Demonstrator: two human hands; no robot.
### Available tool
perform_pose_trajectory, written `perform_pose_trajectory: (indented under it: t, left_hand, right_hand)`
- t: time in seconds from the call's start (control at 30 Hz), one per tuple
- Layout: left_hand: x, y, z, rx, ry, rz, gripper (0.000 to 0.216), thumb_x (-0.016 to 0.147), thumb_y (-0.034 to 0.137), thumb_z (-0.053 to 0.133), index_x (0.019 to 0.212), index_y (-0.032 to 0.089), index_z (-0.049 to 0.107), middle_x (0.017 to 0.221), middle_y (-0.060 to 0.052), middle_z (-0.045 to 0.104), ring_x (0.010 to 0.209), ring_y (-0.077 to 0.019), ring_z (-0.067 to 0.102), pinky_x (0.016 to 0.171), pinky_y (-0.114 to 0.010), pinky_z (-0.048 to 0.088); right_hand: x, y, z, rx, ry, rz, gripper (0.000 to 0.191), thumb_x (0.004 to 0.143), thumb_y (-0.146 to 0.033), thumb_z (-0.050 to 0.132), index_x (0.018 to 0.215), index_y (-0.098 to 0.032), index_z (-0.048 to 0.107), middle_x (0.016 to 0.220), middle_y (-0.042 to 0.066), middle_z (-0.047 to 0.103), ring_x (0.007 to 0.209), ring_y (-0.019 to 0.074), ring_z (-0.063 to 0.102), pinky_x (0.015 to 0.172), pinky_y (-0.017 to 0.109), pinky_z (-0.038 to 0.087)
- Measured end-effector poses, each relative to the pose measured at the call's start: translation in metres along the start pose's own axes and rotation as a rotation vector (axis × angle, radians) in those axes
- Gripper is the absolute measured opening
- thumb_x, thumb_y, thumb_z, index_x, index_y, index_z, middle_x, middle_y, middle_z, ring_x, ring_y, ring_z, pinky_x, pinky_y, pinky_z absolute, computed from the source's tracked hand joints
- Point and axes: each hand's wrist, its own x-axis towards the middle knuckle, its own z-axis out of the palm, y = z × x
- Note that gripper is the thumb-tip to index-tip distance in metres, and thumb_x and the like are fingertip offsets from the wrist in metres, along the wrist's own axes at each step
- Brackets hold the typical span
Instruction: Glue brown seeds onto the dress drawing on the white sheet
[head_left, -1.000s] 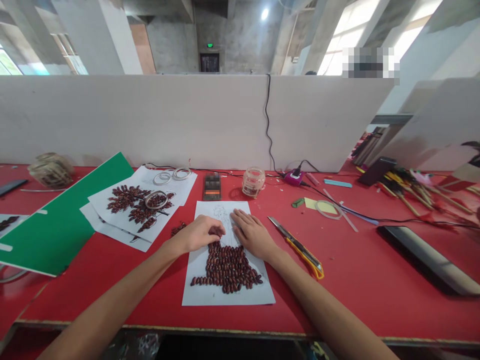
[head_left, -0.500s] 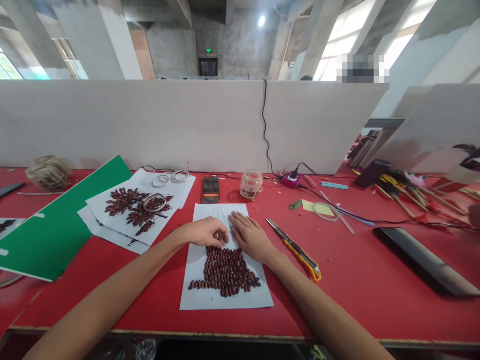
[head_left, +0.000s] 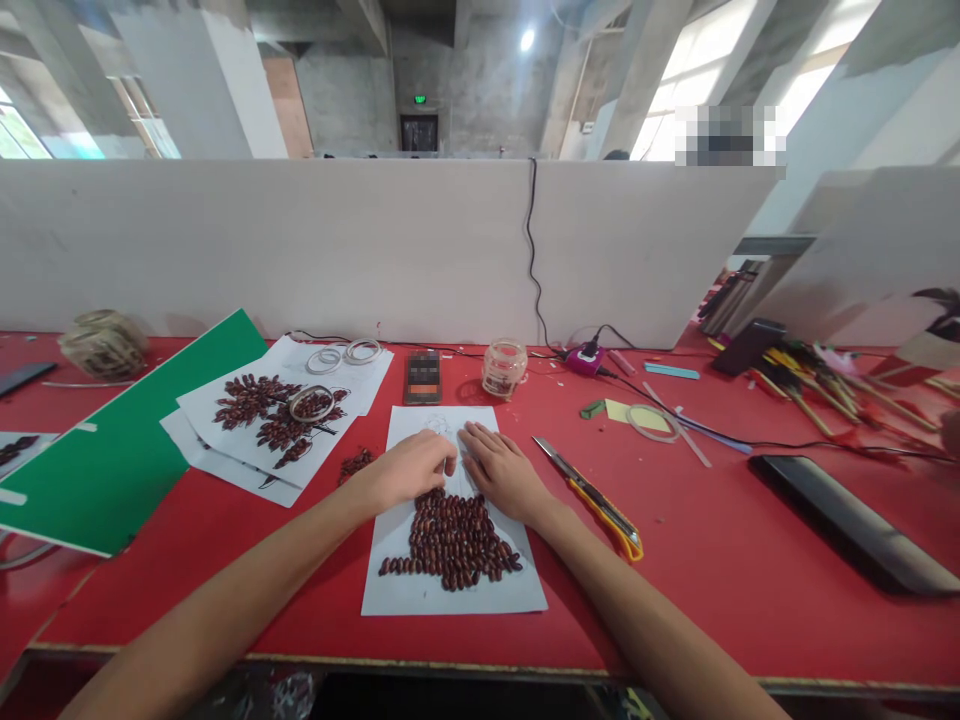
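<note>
In the head view, rows of glossy dark-red beans (head_left: 454,540) cover the lower part of a white paper sheet (head_left: 382,590). A faint line drawing shows on the sheet's upper part. My left hand (head_left: 420,465) is closed, thumb and fingers together just above the top row of beans; whatever the fingertips hold is hidden. My right hand (head_left: 499,470) lies flat on the sheet's right side with fingers stretched out, holding nothing. A small pile of loose beans (head_left: 355,464) sits on the table, left of the sheet, beside my left wrist.
A yellow utility knife (head_left: 592,495), blade out, lies right of the sheet. Behind stand a phone (head_left: 424,378) and a glass jar (head_left: 504,368). At left are bean-covered papers (head_left: 255,420) and a green board (head_left: 112,450); a black tablet-like slab (head_left: 847,520) lies far right.
My left hand has turned slightly and lifted its fingers a little away from the top row. The loose bean pile now shows beside its wrist. My right hand stays in place.
</note>
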Motion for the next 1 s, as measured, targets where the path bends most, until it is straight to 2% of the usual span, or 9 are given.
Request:
perform_pose_trajectory:
  t: [0.1, 0.27, 0.53, 0.73, 0.8, 0.83, 0.93, 1.0]
  left_hand:
    - [-0.031, 0.0, 0.015, 0.11, 0.132, 0.158, 0.026, 0.098, 0.008, 0.051, 0.109, 0.019, 0.072, 0.113, -0.008, 0.072, 0.112, -0.0231, 0.063, 0.097, -0.034, 0.049]
    - [-0.068, -0.001, 0.041, 0.365, 0.211, 0.211, 0.036, 0.102, 0.015, 0.05, 0.137, 0.02, 0.06, 0.136, -0.011, 0.064, 0.127, -0.0266, 0.057, 0.103, -0.041, 0.046]
    - [-0.073, -0.026, 0.06, 0.362, 0.251, 0.32, 0.049, 0.105, 0.013, 0.043, 0.153, 0.02, 0.046, 0.149, -0.01, 0.059, 0.142, -0.0219, 0.051, 0.115, -0.039, 0.041]
    - [-0.077, -0.024, 0.058, 0.295, 0.215, 0.342, 0.052, 0.104, 0.011, 0.043, 0.155, 0.021, 0.042, 0.15, -0.008, 0.059, 0.145, -0.0218, 0.046, 0.122, -0.043, 0.036]
    - [-0.077, -0.026, 0.05, 0.249, 0.257, 0.292, 0.047, 0.104, 0.011, 0.043, 0.15, 0.022, 0.049, 0.147, -0.007, 0.061, 0.144, -0.0218, 0.048, 0.121, -0.042, 0.038]
    - [-0.077, -0.028, 0.045, 0.222, 0.307, 0.222, 0.043, 0.104, 0.012, 0.043, 0.143, 0.022, 0.056, 0.143, -0.007, 0.064, 0.14, -0.0221, 0.051, 0.118, -0.042, 0.041]
    - [-0.073, -0.039, 0.027, 0.158, 0.433, -0.082, 0.03, 0.103, 0.015, 0.045, 0.119, 0.02, 0.07, 0.123, -0.009, 0.068, 0.116, -0.023, 0.064, 0.102, -0.039, 0.051]
    - [-0.07, -0.047, 0.017, 0.144, 0.407, -0.199, 0.025, 0.102, 0.017, 0.049, 0.106, 0.019, 0.074, 0.111, -0.009, 0.067, 0.103, -0.023, 0.066, 0.093, -0.037, 0.053]
  right_hand:
    - [0.0, -0.001, -0.001, 0.002, -0.001, -0.002, 0.049, 0.107, -0.029, 0.038, 0.153, -0.016, 0.049, 0.162, 0.013, 0.043, 0.152, 0.0253, 0.038, 0.123, 0.047, 0.034]
    - [0.0, -0.001, 0.0, -0.001, 0.013, -0.003, 0.049, 0.107, -0.03, 0.038, 0.153, -0.018, 0.048, 0.162, 0.012, 0.043, 0.152, 0.0245, 0.038, 0.123, 0.046, 0.034]
    - [0.0, 0.0, -0.001, -0.004, 0.0, -0.003, 0.049, 0.107, -0.03, 0.037, 0.153, -0.018, 0.048, 0.163, 0.012, 0.042, 0.152, 0.0246, 0.037, 0.123, 0.047, 0.034]
    - [0.0, -0.002, -0.003, -0.01, -0.017, 0.0, 0.049, 0.107, -0.029, 0.038, 0.153, -0.015, 0.048, 0.163, 0.013, 0.041, 0.152, 0.0248, 0.037, 0.124, 0.046, 0.033]
    - [0.0, -0.002, -0.003, -0.01, -0.017, 0.006, 0.049, 0.107, -0.029, 0.037, 0.153, -0.014, 0.048, 0.163, 0.013, 0.041, 0.153, 0.0245, 0.036, 0.124, 0.046, 0.033]
    - [0.0, -0.002, -0.003, -0.01, -0.019, 0.008, 0.05, 0.108, -0.03, 0.037, 0.153, -0.014, 0.048, 0.163, 0.013, 0.04, 0.153, 0.0245, 0.036, 0.124, 0.046, 0.032]
    - [0.0, -0.002, -0.003, -0.007, -0.027, 0.009, 0.05, 0.108, -0.031, 0.036, 0.154, -0.015, 0.047, 0.163, 0.012, 0.04, 0.153, 0.025, 0.036, 0.124, 0.047, 0.033]
    - [0.0, -0.003, -0.004, -0.004, -0.023, 0.009, 0.05, 0.108, -0.03, 0.037, 0.154, -0.015, 0.048, 0.163, 0.012, 0.041, 0.153, 0.025, 0.036, 0.123, 0.047, 0.033]
